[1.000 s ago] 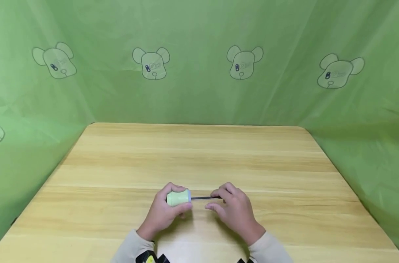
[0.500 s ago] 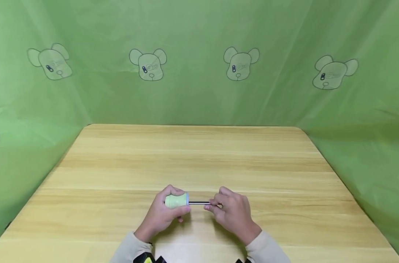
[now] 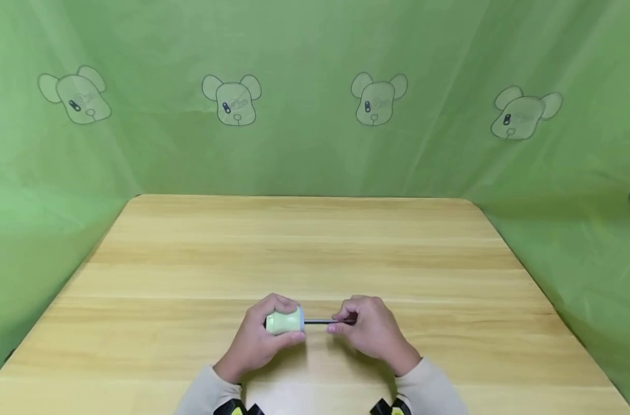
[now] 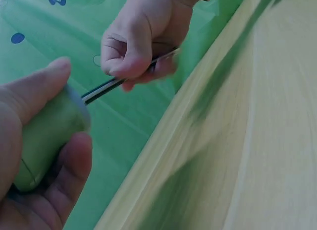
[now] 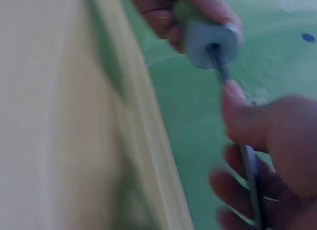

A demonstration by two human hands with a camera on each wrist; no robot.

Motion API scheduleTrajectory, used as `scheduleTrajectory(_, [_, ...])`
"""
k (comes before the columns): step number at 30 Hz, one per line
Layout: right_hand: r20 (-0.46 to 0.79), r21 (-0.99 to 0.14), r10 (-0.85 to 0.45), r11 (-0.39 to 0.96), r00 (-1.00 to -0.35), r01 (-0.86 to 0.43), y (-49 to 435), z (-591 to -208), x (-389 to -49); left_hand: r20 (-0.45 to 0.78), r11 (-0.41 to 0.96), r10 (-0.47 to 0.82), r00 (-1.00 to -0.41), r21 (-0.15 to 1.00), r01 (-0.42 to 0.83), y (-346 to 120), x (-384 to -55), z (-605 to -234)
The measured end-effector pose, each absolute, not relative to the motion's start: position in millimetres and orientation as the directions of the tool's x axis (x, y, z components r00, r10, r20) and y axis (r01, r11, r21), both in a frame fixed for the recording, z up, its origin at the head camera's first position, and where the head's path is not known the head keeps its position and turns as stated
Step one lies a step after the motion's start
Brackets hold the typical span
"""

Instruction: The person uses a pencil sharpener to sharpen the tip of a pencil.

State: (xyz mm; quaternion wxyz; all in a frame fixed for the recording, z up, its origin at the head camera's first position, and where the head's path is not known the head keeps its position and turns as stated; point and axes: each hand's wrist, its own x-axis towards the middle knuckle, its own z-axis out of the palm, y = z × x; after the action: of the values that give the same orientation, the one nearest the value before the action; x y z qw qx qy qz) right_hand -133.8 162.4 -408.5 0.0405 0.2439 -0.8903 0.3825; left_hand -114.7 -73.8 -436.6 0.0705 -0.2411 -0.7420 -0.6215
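In the head view my left hand (image 3: 257, 337) grips a small light-green, barrel-shaped pencil sharpener (image 3: 283, 321) with a pale blue end face, thumb on the near side and fingers over the far side. A thin dark pencil (image 3: 317, 321) with a silvery stripe stands out of that face, pointing right. My right hand (image 3: 374, 331) pinches it between thumb and fingers, a short way from the sharpener (image 4: 54, 131). The left wrist view shows the pencil's (image 4: 101, 91) far end past the right fingers. In the right wrist view the pencil (image 5: 220, 66) enters a hole in the face.
Both hands are over the near part of a light wood-grain table (image 3: 304, 248). A green curtain (image 3: 304, 155) with printed bear heads surrounds its back and sides. Black wrist devices (image 3: 389, 407) show at the bottom edge beside the light sleeves.
My right thumb was apart from the pencil a second ago; it has come in and pinches it, and the right hand has turned a little. The left hand keeps its grip on the sharpener.
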Motion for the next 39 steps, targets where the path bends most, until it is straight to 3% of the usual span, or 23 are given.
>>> scheduleTrajectory(2, [0.431,-0.494,-0.344,0.684,-0.834,-0.537,157,-411,-134,0.314,0.081,0.224,-0.922,0.937,0.339,-73,-115,-434])
scheduleTrajectory(6, [0.684,-0.258,-0.308,0.746,-0.661,-0.614,148,-417,-134,0.156,0.012,0.152,-0.976,0.987,0.16,-73,-115,-428])
scheduleTrajectory(10, [0.795,-0.168,-0.304,0.721,-0.525,-0.672,142,-421,-133,0.072,-0.048,0.123,-0.99,0.997,0.067,-74,-114,-425])
scheduleTrajectory(14, [0.876,-0.09,-0.277,0.71,-0.394,-0.698,139,-425,-134,0.067,-0.084,0.16,-0.985,0.995,0.054,-76,-113,-424])
scheduleTrajectory(18, [0.911,-0.057,-0.266,0.675,-0.314,-0.736,139,-430,-136,0.071,-0.064,0.173,-0.982,0.996,0.061,-77,-112,-425])
scheduleTrajectory(22, [0.894,-0.104,-0.273,0.646,-0.356,-0.757,140,-431,-135,0.097,-0.018,0.167,-0.981,0.995,0.095,-78,-112,-426])
scheduleTrajectory(25, [0.806,-0.226,-0.302,0.639,-0.51,-0.735,143,-426,-129,0.172,0.031,0.182,-0.968,0.983,0.18,-78,-112,-429])
scheduleTrajectory(28, [0.526,-0.497,-0.356,0.608,-0.773,-0.619,148,-417,-125,0.312,0.103,0.235,-0.921,0.934,0.343,-78,-113,-434])
scheduleTrajectory(31, [0.195,-0.7,-0.402,0.582,-0.895,-0.414,153,-407,-126,0.436,0.151,0.296,-0.85,0.857,0.492,-77,-114,-438])
scheduleTrajectory(32, [0.127,-0.722,-0.406,0.588,-0.905,-0.365,155,-405,-127,0.451,0.156,0.307,-0.838,0.845,0.511,-76,-115,-438])
scheduleTrajectory(34, [0.124,-0.696,-0.409,0.613,-0.904,-0.373,156,-404,-128,0.445,0.164,0.296,-0.845,0.848,0.504,-74,-114,-438])
scheduleTrajectory(37, [0.348,-0.498,-0.379,0.7,-0.858,-0.512,153,-410,-129,0.368,0.157,0.221,-0.903,0.901,0.405,-72,-114,-435])
scheduleTrajectory(39, [0.54,-0.34,-0.351,0.74,-0.765,-0.58,150,-415,-130,0.295,0.136,0.164,-0.941,0.938,0.318,-70,-114,-432])
